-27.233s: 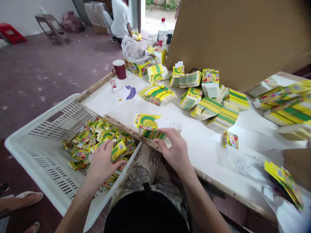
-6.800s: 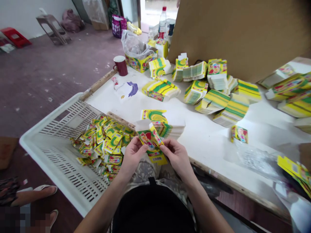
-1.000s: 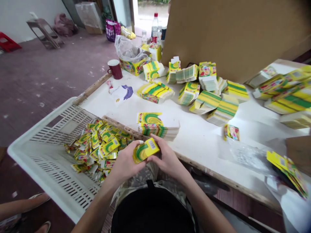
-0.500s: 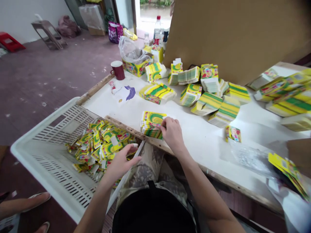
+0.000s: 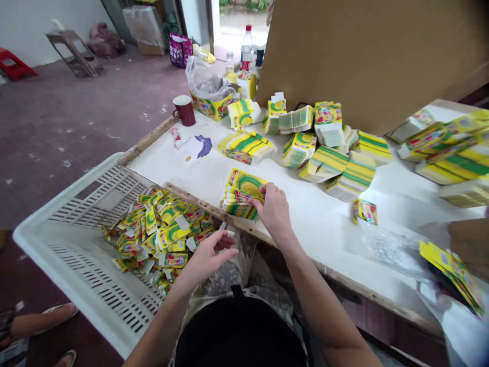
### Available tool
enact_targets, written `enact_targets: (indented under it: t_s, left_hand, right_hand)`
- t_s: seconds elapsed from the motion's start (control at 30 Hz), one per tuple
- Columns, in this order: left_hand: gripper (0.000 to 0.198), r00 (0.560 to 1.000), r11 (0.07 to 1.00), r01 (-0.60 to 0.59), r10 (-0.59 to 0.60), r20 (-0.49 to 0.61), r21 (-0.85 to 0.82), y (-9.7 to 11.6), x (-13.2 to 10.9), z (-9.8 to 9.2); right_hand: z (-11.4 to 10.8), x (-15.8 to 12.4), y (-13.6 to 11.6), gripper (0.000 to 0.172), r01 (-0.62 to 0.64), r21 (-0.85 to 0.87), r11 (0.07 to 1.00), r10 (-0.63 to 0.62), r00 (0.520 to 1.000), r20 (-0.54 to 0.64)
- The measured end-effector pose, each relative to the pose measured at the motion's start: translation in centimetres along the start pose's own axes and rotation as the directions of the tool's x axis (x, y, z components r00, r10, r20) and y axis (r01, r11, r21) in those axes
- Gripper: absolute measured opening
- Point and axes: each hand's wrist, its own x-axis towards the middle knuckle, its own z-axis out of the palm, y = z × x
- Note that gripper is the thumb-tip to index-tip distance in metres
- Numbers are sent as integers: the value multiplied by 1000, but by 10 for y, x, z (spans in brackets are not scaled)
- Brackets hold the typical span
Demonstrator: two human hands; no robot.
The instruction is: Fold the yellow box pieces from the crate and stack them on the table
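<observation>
Near the table's front edge lies a small stack of flat yellow-and-green printed cartons (image 5: 242, 204). My right hand (image 5: 274, 209) pinches the right end of the top carton (image 5: 244, 184), which is lifted at an angle over the others. Left of it, my left hand (image 5: 214, 252) hovers over the rim of the white crate with its fingers apart and nothing in them. A white cover wraps one of its fingertips. Below and left, many small yellow cartons (image 5: 168, 229) fill part of the white plastic crate (image 5: 87, 255).
Bundles of flat cartons (image 5: 324, 163) stand across the white table (image 5: 305, 214). A maroon mug (image 5: 184, 110), a box with a plastic bag (image 5: 212, 99) and bottles (image 5: 246, 51) are at the back left. A large cardboard sheet (image 5: 362, 56) leans behind. Another person's feet (image 5: 57, 316) show at lower left.
My right hand has raised the top carton off the stack, tilting it up. My left hand has moved right, toward the stack and the table edge.
</observation>
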Motion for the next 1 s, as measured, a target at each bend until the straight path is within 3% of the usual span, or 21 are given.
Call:
enact_targets:
  t_s: [0.1, 0.2, 0.3, 0.4, 0.47, 0.53, 0.6, 0.63, 0.67, 0.83, 0.93, 1.0]
  left_hand:
    - [33, 1000, 997, 5, -3, 18, -76, 0, 2, 7]
    - [49, 999, 976, -32, 30, -11, -214, 3, 6, 15]
    - [62, 980, 826, -188, 120, -160, -531, 11, 11, 26]
    - [60, 936, 696, -301, 86, -340, -652, 20, 16, 35]
    - [57, 885, 667, -367, 35, -464, -649, 22, 19, 38]
    - [53, 834, 663, -430, 32, -550, -613, 21, 21, 38]
    - [51, 822, 679, -454, 69, -565, -577, 19, 22, 37]
    - [51, 824, 682, -456, 80, -561, -572, 19, 22, 37]
    - [52, 830, 682, -449, 79, -552, -577, 20, 21, 36]
    - [52, 860, 597, -426, 34, -510, -680, 33, 14, 39]
    - [50, 812, 554, -503, 39, -583, -663, 35, 14, 40]
    - [54, 795, 588, -492, 2, -607, -642, 34, 16, 40]
  right_hand:
    - [-3, -3, 1, 19, -7, 54, 999, 7, 1000, -6]
    - [-13, -15, -4, 25, -15, 226, 974, 0, 998, 65]
    - [-20, -40, -15, 29, -31, 434, 900, -95, 959, 265]
    - [-19, -70, -25, 30, -102, 577, 810, -151, 916, 373]
    - [-16, -83, -28, 29, -190, 697, 692, -128, 917, 377]
    - [-15, -89, -27, 26, -275, 818, 505, -127, 914, 385]
    - [-17, -90, -25, 26, -320, 886, 335, -179, 902, 393]
    - [-18, -89, -24, 26, -320, 898, 303, -208, 897, 390]
    - [-19, -89, -24, 25, -307, 898, 316, -227, 894, 386]
    - [-18, -94, -33, 21, -175, 764, 621, -199, 907, 371]
    - [-10, -101, -39, 29, -212, 793, 571, -183, 909, 375]
    - [-6, -103, -41, 38, -276, 823, 497, -147, 908, 393]
